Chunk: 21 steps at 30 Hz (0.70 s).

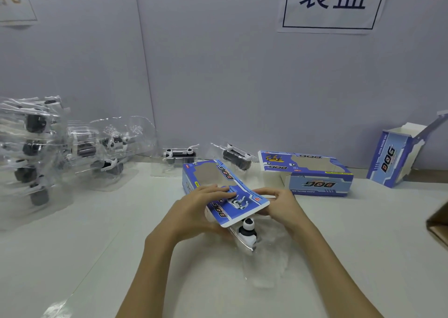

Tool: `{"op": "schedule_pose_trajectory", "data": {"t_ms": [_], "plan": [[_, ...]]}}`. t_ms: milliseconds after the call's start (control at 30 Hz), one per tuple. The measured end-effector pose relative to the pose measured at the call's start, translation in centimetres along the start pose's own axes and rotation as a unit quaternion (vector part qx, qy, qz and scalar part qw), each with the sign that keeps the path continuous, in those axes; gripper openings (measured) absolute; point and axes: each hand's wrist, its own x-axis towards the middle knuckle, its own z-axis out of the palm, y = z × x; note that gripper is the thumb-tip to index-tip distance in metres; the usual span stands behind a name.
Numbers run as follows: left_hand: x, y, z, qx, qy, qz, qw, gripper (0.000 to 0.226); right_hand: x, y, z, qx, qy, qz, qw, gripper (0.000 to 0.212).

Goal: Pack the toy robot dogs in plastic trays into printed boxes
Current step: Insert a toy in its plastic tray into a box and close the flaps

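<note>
Dog (247, 230) in its clear tray (244, 243) pokes out below the box (232, 196), just beneath both sets of fingers. Left hand (201, 204) lays curled fingers over the box top; right hand (278, 202) pinches its flap edge.

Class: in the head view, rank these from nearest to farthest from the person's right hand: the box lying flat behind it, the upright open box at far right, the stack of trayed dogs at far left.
From the right hand:
1. Flat box, just behind it.
2. Upright open box, far right.
3. Stack of trayed dogs, far left.
</note>
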Motion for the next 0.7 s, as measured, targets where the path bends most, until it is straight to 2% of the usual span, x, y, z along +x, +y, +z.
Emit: {"op": "schedule_pose_trajectory", "data": {"t_ms": [167, 267, 367, 433, 600, 667, 700], "plan": [[-0.2, -1.0, -0.6, -0.109, -0.020, -0.001, 0.994, 0.073, -0.4, -0.3, -0.1, -0.028, -0.014, -0.003, 1.000, 0.022], [-0.1, -1.2, -0.4, -0.110, -0.017, -0.003, 0.994, 0.070, -0.7, -0.6, 0.0, -0.013, -0.017, -0.001, 1.000, 0.022], [0.1, -1.0, 0.0, -0.089, 0.021, -0.012, 0.996, 0.069, -0.9, -0.9, -0.1, -0.007, -0.031, 0.008, 0.999, 0.021], [0.2, -0.8, 0.1, -0.046, 0.052, -0.019, 0.997, 0.066, -1.1, -0.9, -0.3, 0.003, -0.065, 0.016, 0.998, 0.022], [0.3, -0.4, 0.4, -0.004, 0.084, -0.036, 0.996, 0.059, -1.3, -0.8, -0.9, 0.053, -0.184, 0.040, 0.981, 0.044], [0.3, -0.6, 0.4, -0.046, 0.060, -0.040, 0.996, 0.066, -1.3, -0.6, -0.6, 0.037, -0.186, 0.041, 0.981, 0.049], [0.3, -0.6, 0.3, -0.076, 0.025, -0.033, 0.996, 0.071, -1.3, -0.5, -0.2, 0.033, -0.170, 0.035, 0.984, 0.047]]}}
